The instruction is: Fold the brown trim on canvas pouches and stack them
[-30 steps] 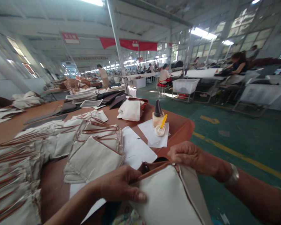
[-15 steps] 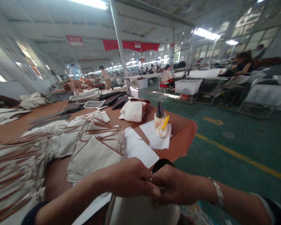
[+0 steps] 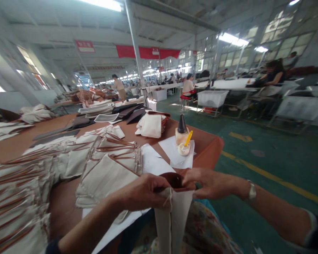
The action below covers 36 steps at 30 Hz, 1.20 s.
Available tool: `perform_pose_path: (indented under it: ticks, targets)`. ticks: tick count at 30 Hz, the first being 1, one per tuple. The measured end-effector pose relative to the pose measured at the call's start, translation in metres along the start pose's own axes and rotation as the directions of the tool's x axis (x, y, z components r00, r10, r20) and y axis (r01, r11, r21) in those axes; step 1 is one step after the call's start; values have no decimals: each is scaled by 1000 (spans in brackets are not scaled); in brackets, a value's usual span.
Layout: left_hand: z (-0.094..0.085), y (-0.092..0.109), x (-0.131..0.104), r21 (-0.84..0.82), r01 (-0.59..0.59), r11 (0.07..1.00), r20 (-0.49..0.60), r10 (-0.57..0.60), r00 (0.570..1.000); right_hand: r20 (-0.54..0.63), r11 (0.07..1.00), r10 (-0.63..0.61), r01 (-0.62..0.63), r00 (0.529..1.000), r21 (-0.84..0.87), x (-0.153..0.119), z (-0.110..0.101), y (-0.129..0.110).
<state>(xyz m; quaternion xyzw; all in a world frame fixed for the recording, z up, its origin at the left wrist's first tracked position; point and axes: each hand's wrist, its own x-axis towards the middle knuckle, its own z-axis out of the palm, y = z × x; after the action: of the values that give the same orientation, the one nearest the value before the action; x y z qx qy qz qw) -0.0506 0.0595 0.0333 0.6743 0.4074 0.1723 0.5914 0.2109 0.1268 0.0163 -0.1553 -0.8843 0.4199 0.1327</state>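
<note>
Low in the middle of the frame, both hands pinch the top of a cream canvas pouch (image 3: 172,218) that hangs edge-on over the person's lap. The left hand (image 3: 145,192) is closed on the near side of its brown-trimmed mouth (image 3: 175,180), fingers curled over the rim; the right hand (image 3: 209,183) grips the far side, thumb and fingers shut on the trim. The step seems to be spreading that mouth, which goes best with an even pull from both sides, gripping the trim rather than the loose thread at the seam. Left of the hands lie stacked finished pouches (image 3: 106,176) on the brown table (image 3: 206,148), with white paper sheets (image 3: 153,162). Above centre stand a glue bottle (image 3: 181,132) and a small cup holding a yellow brush (image 3: 184,146).
</note>
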Motion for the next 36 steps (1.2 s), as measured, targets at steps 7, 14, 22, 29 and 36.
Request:
perform_pose_path:
  ticks: [7,14,22,29,36]
  targets:
    - [24,-10,7,-186,12,982,30,-7,1000,-158,962,150,-107,976,251,0,38,-21]
    - [27,-14,7,-251,3,968,-46,-15,999,-287,997,27,-6,958,74,-6,51,-16]
    - [33,-8,12,-155,65,986,-91,-80,993,-304,928,-182,60,935,-368,-6,59,-20]
    - [39,-4,7,-237,62,969,-144,-98,985,-230,996,90,-84,969,33,-2,44,-33]
    - [41,-8,-1,-410,13,912,-45,-34,998,-83,930,188,-149,979,337,-4,38,-34]
